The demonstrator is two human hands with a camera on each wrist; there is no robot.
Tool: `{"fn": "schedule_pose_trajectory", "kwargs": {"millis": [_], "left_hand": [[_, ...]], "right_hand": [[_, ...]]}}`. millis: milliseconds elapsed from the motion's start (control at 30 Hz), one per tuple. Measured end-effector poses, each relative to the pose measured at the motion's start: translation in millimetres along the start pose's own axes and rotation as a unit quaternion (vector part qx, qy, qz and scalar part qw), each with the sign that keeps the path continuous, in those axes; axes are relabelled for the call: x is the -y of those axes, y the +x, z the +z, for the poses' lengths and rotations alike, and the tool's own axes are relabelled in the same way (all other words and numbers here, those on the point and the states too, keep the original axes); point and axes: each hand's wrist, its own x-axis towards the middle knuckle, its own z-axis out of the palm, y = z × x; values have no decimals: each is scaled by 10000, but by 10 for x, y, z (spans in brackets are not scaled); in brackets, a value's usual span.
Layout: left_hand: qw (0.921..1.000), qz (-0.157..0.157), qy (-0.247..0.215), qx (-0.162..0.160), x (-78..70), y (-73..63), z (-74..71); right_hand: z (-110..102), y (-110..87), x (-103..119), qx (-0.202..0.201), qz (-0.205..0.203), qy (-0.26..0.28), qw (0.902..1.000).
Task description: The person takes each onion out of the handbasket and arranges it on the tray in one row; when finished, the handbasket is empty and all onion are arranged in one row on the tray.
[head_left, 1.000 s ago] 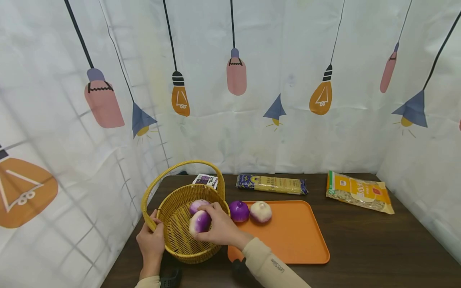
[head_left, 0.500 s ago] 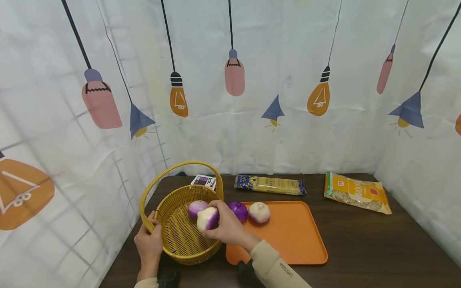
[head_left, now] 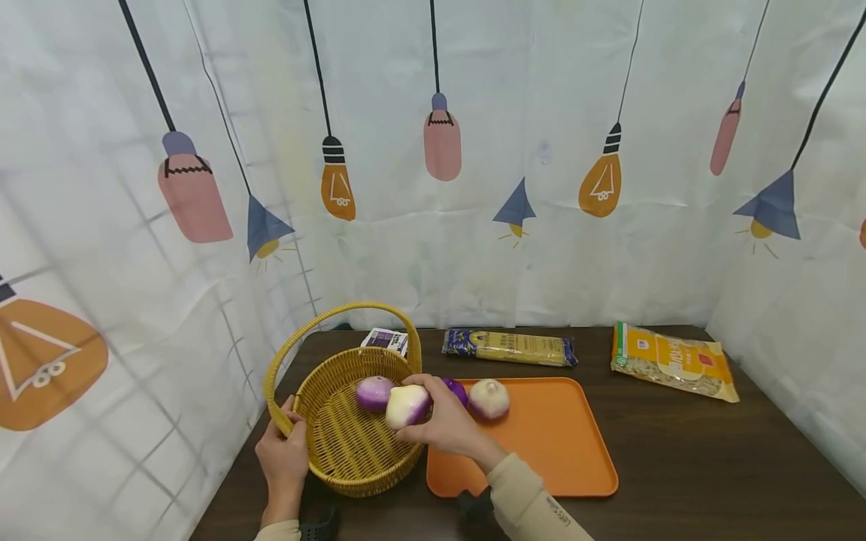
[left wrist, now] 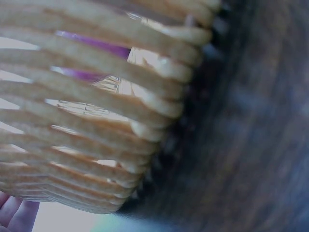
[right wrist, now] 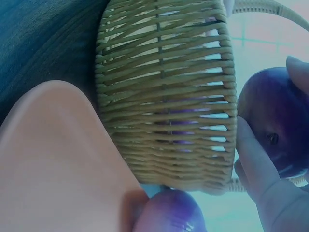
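Observation:
A yellow woven basket (head_left: 338,443) with a tall arched handle stands at the left of the table. At its left rim, by the foot of the handle, my left hand (head_left: 283,458) grips it; in the left wrist view the woven wall (left wrist: 96,111) fills much of the picture. My right hand (head_left: 446,428) holds a purple-and-white onion (head_left: 404,407) above the basket's right rim, thumb and fingers round it. Inside the basket lies another onion (head_left: 373,393). On an orange tray (head_left: 541,451) sit a dark purple onion (head_left: 456,389), partly hidden by my right hand, and a whitish onion (head_left: 489,399).
Behind the tray lies a long yellow-and-blue packet (head_left: 510,347). A small white-and-purple packet (head_left: 386,339) is behind the basket, partly covered by its handle. An orange-and-yellow bag (head_left: 673,362) lies at the back right. A white patterned curtain (head_left: 419,248) encloses the table.
My right hand has moved the onion rightward, from over the middle of the basket to its right rim, and the onion has turned to show more white. My left hand stays on the basket.

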Motion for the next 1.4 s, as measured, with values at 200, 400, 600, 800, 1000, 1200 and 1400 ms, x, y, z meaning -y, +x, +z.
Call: {"fn": "schedule_pose_trajectory", "kwargs": {"millis": [200, 400, 600, 800, 1000, 1200, 1400], "left_hand": [[10000, -51, -1, 45, 6, 3, -16], [9997, -149, -40, 174, -8, -2, -46], [9997, -190, -18, 148, -20, -19, -46], [9999, -107, -35, 89, -6, -12, -30], [9999, -33, -66, 85, 9, -8, -23], [10000, -7, -78, 61, 22, -13, -16], [9998, 82, -148, 60, 31, -8, -2]], "right_hand": [[-65, -18, -16, -7, 71, 469, 9989], [-95, -41, 0, -169, 89, 410, 9990], [-155, -115, 10, -69, 123, 123, 9998], [-248, -208, -24, -209, 48, -24, 9998], [-336, -292, -118, -604, -165, -212, 9978], [-411, -383, -239, -822, -143, 56, 9965], [-502, -482, -339, -1064, 136, 286, 9938]]}}
